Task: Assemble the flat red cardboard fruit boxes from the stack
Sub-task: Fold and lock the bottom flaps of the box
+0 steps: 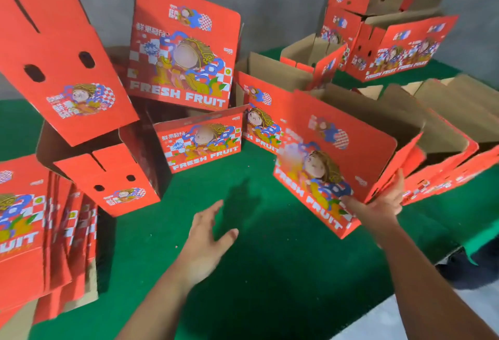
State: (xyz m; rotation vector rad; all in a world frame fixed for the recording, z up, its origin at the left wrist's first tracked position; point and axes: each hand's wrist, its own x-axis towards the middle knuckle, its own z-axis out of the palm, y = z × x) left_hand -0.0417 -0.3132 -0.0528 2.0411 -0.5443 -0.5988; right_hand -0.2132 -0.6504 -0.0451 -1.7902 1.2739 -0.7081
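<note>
Green mat (243, 272) under grey wall (270, 2) — right hand (378, 208) gripping box (337, 150), left hand (208, 242) slack.

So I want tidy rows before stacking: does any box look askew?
Yes. The box at the right hand sits tilted on one corner, and the far boxes lean at mixed angles on the green mat, not in rows.

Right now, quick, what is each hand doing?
Left hand: open, fingers spread over the green mat, holding nothing.
Right hand: holding the near corner of a red box.
</note>
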